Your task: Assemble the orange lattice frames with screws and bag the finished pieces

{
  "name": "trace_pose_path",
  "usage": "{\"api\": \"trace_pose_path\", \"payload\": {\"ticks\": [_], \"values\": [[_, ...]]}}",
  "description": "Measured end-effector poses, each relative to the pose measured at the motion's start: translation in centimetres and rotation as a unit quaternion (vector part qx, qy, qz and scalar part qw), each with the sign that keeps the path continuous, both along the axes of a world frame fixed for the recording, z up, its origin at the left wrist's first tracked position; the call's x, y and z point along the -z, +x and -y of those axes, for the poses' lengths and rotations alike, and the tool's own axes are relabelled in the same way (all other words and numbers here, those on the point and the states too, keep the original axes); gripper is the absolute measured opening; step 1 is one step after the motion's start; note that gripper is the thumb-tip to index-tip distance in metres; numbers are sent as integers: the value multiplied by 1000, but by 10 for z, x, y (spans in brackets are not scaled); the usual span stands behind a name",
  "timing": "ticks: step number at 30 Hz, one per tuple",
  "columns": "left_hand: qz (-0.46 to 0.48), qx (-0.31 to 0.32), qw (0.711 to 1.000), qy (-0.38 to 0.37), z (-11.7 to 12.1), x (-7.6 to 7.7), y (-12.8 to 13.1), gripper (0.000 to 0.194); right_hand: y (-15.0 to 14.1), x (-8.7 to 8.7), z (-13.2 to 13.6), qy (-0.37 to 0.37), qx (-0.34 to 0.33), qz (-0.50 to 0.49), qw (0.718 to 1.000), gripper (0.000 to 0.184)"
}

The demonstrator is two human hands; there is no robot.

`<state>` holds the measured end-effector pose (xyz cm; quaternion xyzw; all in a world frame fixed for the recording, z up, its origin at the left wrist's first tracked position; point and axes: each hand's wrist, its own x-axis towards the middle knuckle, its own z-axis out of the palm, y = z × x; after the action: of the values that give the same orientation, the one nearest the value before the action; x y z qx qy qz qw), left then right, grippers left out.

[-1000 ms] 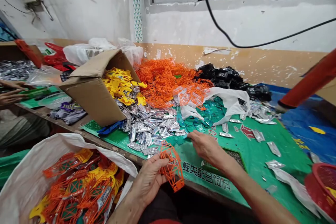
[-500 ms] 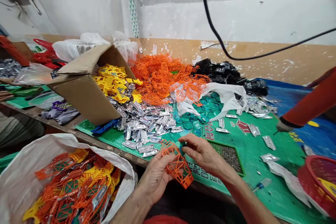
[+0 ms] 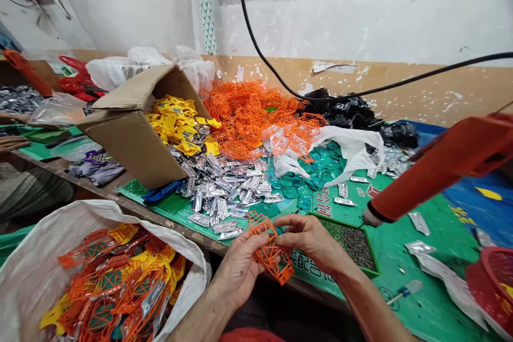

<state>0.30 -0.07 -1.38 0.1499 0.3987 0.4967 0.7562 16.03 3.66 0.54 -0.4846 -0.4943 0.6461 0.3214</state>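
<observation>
My left hand (image 3: 237, 267) grips an orange plastic lattice frame (image 3: 269, 249) at the near table edge. My right hand (image 3: 310, 239) pinches the frame's upper right side, and a small teal piece seems to sit under its fingers, though I cannot be sure. Just beyond the hands lies a heap of silver foil packets (image 3: 224, 192) and a spread of teal pieces (image 3: 320, 168). A pile of orange lattice frames (image 3: 250, 115) sits further back.
An open cardboard box (image 3: 132, 141) spills yellow pieces (image 3: 176, 125). A white sack (image 3: 100, 278) at lower left holds assembled orange and yellow parts. Another person's orange-sleeved arm (image 3: 441, 163) reaches in from the right. A tray of small dark bits (image 3: 355, 243), black parts (image 3: 352, 115) and a red basket (image 3: 495, 278) also show.
My right hand came back from the teal pieces to the orange frame and now pinches it. The orange-sleeved arm swung in further from the right, over the green mat.
</observation>
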Motion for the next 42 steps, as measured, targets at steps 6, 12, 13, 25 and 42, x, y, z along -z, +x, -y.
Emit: {"api": "trace_pose_path", "payload": {"ticks": [6,12,13,25,42], "values": [[3,-13,1000,20,-1,-4,-1,25,-6,7,2,18,77,-9,997,61],[2,-39,999,35,-1,-4,0,32,-7,25,17,223,171,141,949,60],[-7,-44,998,32,-1,-4,0,33,-7,27,21,279,187,170,926,57],[49,-34,998,27,6,-8,6,39,-29,29,47,545,179,282,769,46],[33,6,999,38,9,0,9,32,-19,26,49,545,152,269,779,51]]}}
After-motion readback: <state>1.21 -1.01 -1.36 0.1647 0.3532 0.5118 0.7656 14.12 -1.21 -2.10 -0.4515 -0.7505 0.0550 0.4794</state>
